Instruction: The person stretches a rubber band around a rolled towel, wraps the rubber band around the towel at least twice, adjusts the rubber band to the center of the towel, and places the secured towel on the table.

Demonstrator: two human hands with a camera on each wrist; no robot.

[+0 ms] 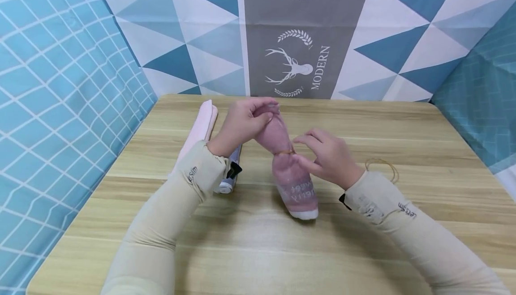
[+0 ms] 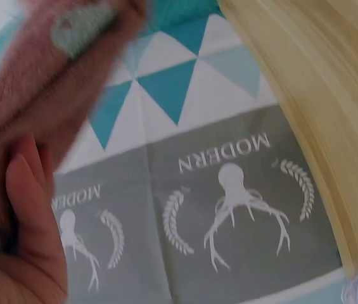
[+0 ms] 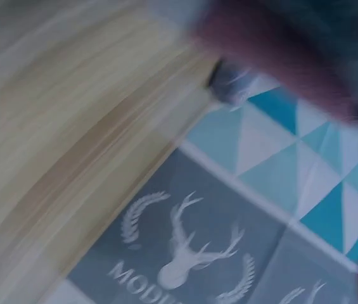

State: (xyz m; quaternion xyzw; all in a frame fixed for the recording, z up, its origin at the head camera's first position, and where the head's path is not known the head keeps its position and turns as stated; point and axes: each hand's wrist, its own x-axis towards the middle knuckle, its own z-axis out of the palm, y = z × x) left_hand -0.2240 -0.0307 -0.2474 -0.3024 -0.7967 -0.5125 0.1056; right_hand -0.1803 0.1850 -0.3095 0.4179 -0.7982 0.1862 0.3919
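Observation:
A rolled pink cloth [image 1: 296, 183] with white lettering and a white end is held up over the table. A thin rubber band [image 1: 284, 152] cinches it near the middle. My left hand [image 1: 243, 122] pinches the far end between thumb and fingers; the left wrist view shows that hand [image 2: 30, 234] against the cloth [image 2: 52, 95]. At the band, my right hand [image 1: 330, 156] has its thumb and forefinger apart, their tips touching the cloth's right side. Blur hides most of the cloth [image 3: 280, 50] in the right wrist view.
On the left of the wooden table [image 1: 258, 250] lies a long pale pink roll [image 1: 197, 129]. A grey roll [image 1: 229, 181] with a white end is partly under my left wrist. A loose rubber band [image 1: 383, 160] lies beside my right wrist. Patterned curtain [image 1: 217, 40] stands behind.

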